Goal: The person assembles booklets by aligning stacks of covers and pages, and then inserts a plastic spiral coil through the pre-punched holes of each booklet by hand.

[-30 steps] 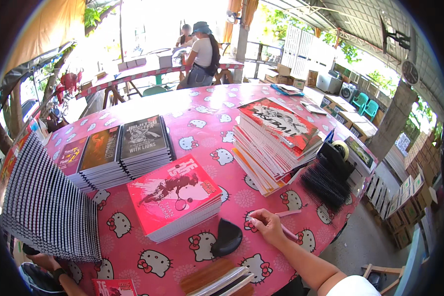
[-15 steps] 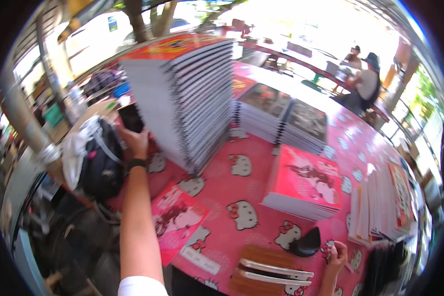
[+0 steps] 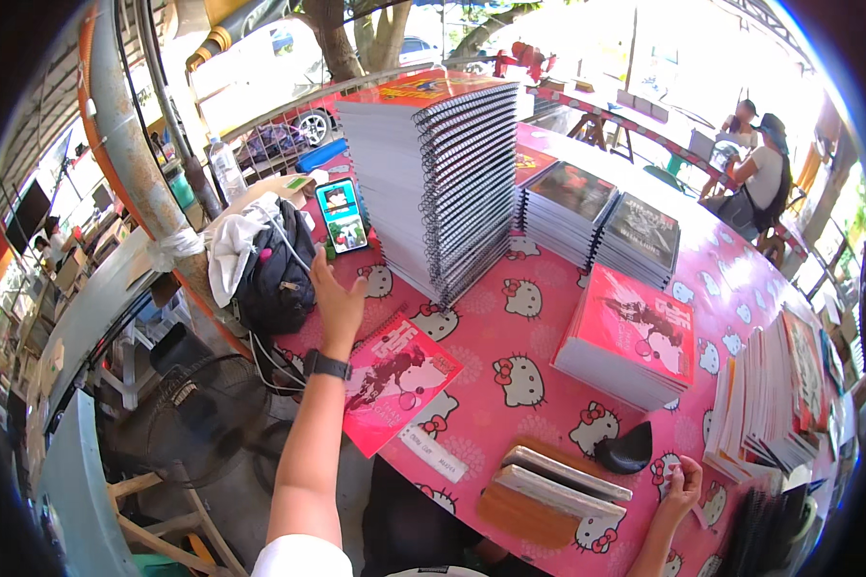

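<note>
My left hand (image 3: 339, 303), a dark watch on its wrist, is open over the pink tablecloth with its fingers apart. Just beyond the fingertips lies a phone (image 3: 342, 219) with its screen lit. A thin pink-red booklet (image 3: 401, 383) lies by that wrist. At the lower right my right hand (image 3: 681, 488) is closed in a pinch; what is between the fingers is too small to make out. Close to it are a black curved object (image 3: 625, 449) and a brown wooden block with two pale bars (image 3: 539, 495). A paper strip (image 3: 433, 454) lies near the front edge.
A tall stack of spiral-bound books (image 3: 467, 183) stands beside the phone. Behind and right are dark-covered stacks (image 3: 640, 240), a pink-red book stack (image 3: 635, 332) and a paper pile (image 3: 760, 394). A black bag (image 3: 274, 274) sits at the left edge. People (image 3: 765, 173) sit farther off.
My left hand has come off the phone and drawn back toward me, its fingers opening. The phone's screen went from dark to lit. The head view has shifted left.
</note>
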A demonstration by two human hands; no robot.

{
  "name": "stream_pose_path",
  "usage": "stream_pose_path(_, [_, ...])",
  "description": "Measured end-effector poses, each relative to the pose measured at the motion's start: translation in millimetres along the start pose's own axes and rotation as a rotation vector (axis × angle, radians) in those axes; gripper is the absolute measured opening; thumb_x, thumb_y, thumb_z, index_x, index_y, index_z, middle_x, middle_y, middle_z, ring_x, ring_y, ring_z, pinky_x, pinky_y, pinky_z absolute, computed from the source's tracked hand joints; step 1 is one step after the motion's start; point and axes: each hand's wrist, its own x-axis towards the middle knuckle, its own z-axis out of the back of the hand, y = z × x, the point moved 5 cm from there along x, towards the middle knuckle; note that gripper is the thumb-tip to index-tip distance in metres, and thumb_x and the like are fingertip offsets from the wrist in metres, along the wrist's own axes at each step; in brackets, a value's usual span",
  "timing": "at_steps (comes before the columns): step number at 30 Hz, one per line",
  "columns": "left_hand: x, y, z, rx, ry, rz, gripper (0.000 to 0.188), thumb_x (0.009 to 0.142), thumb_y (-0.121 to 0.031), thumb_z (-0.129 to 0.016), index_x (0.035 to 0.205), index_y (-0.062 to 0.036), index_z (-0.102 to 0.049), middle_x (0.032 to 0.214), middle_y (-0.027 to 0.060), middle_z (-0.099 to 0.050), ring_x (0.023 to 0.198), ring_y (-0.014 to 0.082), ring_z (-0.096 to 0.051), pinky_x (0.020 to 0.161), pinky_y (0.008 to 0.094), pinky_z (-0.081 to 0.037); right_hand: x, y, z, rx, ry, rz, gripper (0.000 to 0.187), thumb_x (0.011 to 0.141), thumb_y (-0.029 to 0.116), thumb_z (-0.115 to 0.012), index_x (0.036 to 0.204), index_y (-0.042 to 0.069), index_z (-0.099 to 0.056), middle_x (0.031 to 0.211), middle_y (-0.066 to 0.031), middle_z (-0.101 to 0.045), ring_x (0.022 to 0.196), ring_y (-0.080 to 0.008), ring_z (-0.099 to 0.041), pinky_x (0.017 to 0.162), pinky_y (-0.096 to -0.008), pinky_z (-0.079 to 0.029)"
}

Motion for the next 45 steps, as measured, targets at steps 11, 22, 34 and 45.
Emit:
stream_pose_path(11, [-188, -153, 15, -0.786, 0.636, -0.024, 0.059, 0.085, -0.042, -0.062, 0.127, -0.0035, -0.045, 0.126, 0.0099, -0.05, 0.116, 0.0187, -0.046, 0.097, 0.0347, -0.036, 66, 66, -70, 0.021, 0.194, -0.21, 0.038, 0.084, 0.036, -0.062, 0.101, 0.003, -0.055, 0.074, -0.0024, -0.055, 0.061, -0.0069, -0.052, 0.049, -0.0207, -0.04])
stream_pose_path(22, [-204, -146, 31, -0.92, 0.569, 0.235, 0.036, 0.082, -0.012, -0.062, 0.115, -0.0037, -0.053, 0.116, 0.008, -0.054, 0.108, 0.0172, -0.05, 0.091, 0.0317, -0.039, 114, 57, -87, -0.134, 0.4, -0.295, 0.045, 0.074, 0.047, -0.067, 0.094, 0.008, -0.058, 0.075, 0.0001, -0.055, 0.06, -0.0089, -0.051, 0.051, -0.0239, -0.04])
stream_pose_path(34, [-160, -231, 21, -0.751, 0.586, -0.104, 0.041, 0.078, -0.013, -0.064, 0.117, -0.0044, -0.053, 0.123, 0.0095, -0.049, 0.113, 0.0183, -0.047, 0.09, 0.0344, -0.04, 76, 161, -46, 0.101, 0.057, 0.116, 0.022, 0.079, 0.011, -0.066, 0.097, 0.001, -0.058, 0.086, -0.0058, -0.063, 0.073, -0.014, -0.062, 0.059, -0.0284, -0.053])
stream_pose_path(45, [-166, -244, 17, -0.891, 0.776, -0.048, 0.023, 0.092, -0.016, -0.056, 0.108, -0.0003, -0.054, 0.09, -0.0004, -0.056, 0.078, 0.0045, -0.046, 0.069, 0.02, -0.038, -77, 122, -40, 0.417, 0.228, 0.096, 0.025, 0.078, -0.005, -0.068, 0.097, 0.004, -0.057, 0.089, 0.0003, -0.062, 0.081, -0.007, -0.058, 0.071, -0.0235, -0.049])
